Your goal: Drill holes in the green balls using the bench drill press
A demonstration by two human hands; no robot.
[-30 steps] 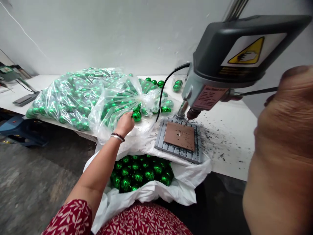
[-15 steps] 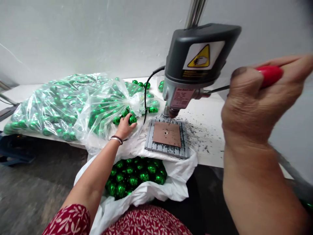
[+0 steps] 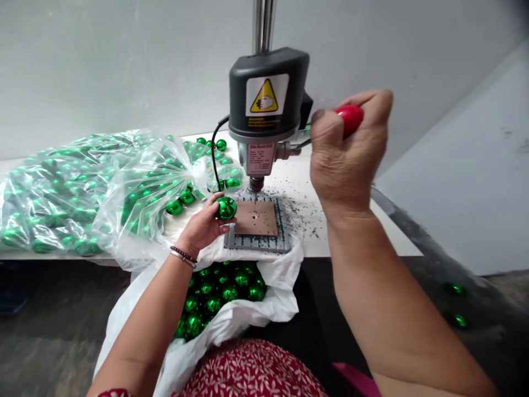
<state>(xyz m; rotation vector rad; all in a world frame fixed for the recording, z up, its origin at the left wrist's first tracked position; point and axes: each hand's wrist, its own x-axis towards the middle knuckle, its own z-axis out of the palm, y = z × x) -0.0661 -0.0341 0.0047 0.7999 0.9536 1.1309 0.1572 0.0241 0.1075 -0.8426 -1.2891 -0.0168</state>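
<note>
My left hand (image 3: pixel 206 221) is closed on a shiny green ball ornament (image 3: pixel 226 208), held just left of the drill bit and above the edge of the drill press base (image 3: pixel 264 242). Wrapped round the red knob (image 3: pixel 350 118) of the feed lever is my right hand (image 3: pixel 351 151), raised to the right of the machine. The bench drill press (image 3: pixel 268 94) stands upright, its thin bit (image 3: pixel 255 198) over a brown square board (image 3: pixel 264 218) with a hole in it. Bit and ball are apart.
A large clear bag (image 3: pixel 74 193) of green balls covers the table's left side. A white sack (image 3: pixel 273 309) of more balls hangs open below the base. Dark shavings (image 3: pixel 301 204) litter the white table (image 3: pixel 322 242). A black cable (image 3: pixel 214 149) loops beside the drill.
My left hand has taken a green ball from beside the clear bag and brought it right, next to the board. My right hand stays on the knob. The view has turned right.
</note>
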